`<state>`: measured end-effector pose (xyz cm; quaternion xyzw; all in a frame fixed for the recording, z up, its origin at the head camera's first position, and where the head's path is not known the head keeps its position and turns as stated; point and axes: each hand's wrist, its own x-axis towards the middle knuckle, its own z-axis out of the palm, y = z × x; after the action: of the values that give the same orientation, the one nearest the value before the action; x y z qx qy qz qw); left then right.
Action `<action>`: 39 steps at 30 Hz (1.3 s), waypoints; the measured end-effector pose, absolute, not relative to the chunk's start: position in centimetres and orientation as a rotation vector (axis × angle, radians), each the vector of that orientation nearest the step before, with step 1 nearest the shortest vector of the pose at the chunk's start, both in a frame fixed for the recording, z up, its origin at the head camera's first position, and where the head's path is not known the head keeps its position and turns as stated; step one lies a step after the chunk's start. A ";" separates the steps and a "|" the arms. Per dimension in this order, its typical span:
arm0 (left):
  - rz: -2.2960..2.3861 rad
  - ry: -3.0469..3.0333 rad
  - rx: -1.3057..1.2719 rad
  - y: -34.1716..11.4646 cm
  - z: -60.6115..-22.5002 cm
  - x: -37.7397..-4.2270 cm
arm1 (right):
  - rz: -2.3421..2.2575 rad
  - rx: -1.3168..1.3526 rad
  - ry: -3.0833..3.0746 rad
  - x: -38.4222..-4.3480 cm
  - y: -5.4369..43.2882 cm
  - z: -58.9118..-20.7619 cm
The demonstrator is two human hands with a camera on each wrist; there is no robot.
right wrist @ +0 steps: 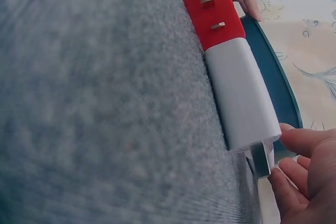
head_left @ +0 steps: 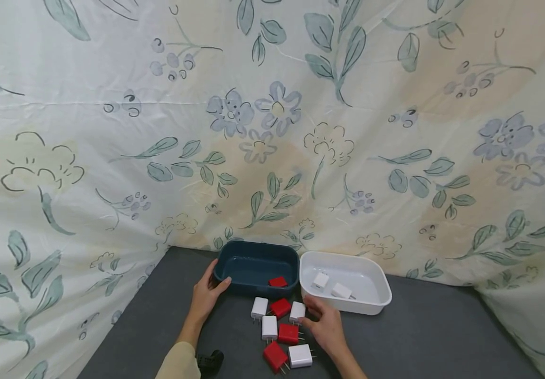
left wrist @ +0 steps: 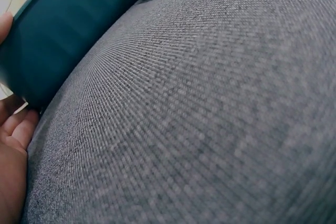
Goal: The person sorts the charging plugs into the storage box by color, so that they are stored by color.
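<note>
Blue bin [head_left: 253, 289]: left hand [head_left: 206, 295] grips, spread | white charger [head_left: 297, 311]: right hand [head_left: 326, 323] pinches

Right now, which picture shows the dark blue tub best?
The head view. It shows nearly all of the dark blue tub, with a red wall charger inside. The left wrist view shows only part of its outer wall; the right wrist view, just some behind a white wall charger.

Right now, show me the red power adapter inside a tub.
The red power adapter in the dark blue tub; the other three red adapters lie outside, on the grey fabric.
</note>
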<state>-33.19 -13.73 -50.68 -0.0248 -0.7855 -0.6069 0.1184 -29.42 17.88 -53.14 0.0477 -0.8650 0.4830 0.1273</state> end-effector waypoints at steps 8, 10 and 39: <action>-1.770 -2.295 -0.072 -13.7 -50.7 -33.2 | 1.402 0.142 -2.555 -29.4 18.1 -53.6; -1.770 -2.294 -0.071 -13.7 -50.6 -33.2 | 1.410 0.147 -2.548 -29.4 18.2 -53.8; -1.777 -2.306 -0.062 -13.6 -50.4 -32.9 | 1.507 0.097 -2.422 -29.2 18.7 -54.2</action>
<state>-32.91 -13.58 -50.36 -0.0211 -0.7868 -0.6061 0.1145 -29.23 18.73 -54.21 0.0337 -0.8399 0.5225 0.1431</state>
